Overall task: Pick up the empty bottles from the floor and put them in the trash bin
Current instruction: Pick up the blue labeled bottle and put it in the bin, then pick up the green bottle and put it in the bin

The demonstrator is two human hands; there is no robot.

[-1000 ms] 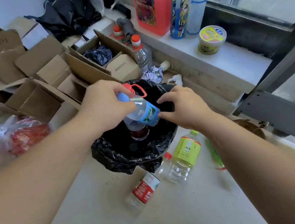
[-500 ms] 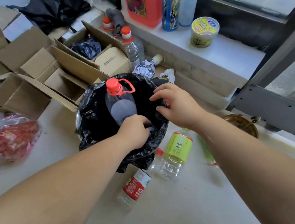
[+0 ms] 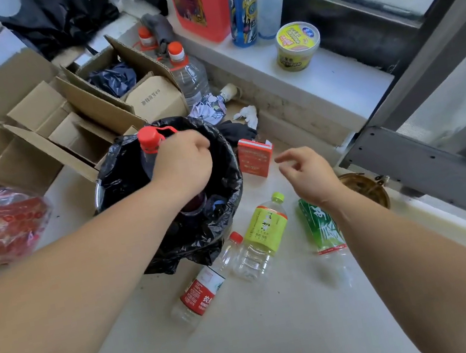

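My left hand (image 3: pixel 182 166) is over the mouth of the black-bagged trash bin (image 3: pixel 227 177), fingers curled into a loose fist. It sits right against the tall clear bottle with the red cap (image 3: pixel 149 147) that stands upright inside the bin, but I cannot tell whether the fingers actually clasp that bottle or anything else; the back of the hand hides them. Lower in the bag I see a dark bottle bottom and something blue, too dim to name.

My right hand (image 3: pixel 308 174) hangs in the air to the right of the bin, fingers spread and slightly bent, holding nothing and touching nothing. It is just above the green-labelled clear plastic bottle (image 3: pixel 322 229) lying on the pale floor (image 3: pixel 253 342).

Two more empties lie on the floor at the foot of the bin: a clear bottle with a yellow-green label and green cap (image 3: pixel 261 233), and beside it, touching or nearly so, a clear bottle with a red-and-white label and red cap (image 3: pixel 204 289).

A small red carton (image 3: pixel 255 158) stands just right of the bin. Open brown cardboard boxes (image 3: pixel 42 131) crowd behind it on the left.
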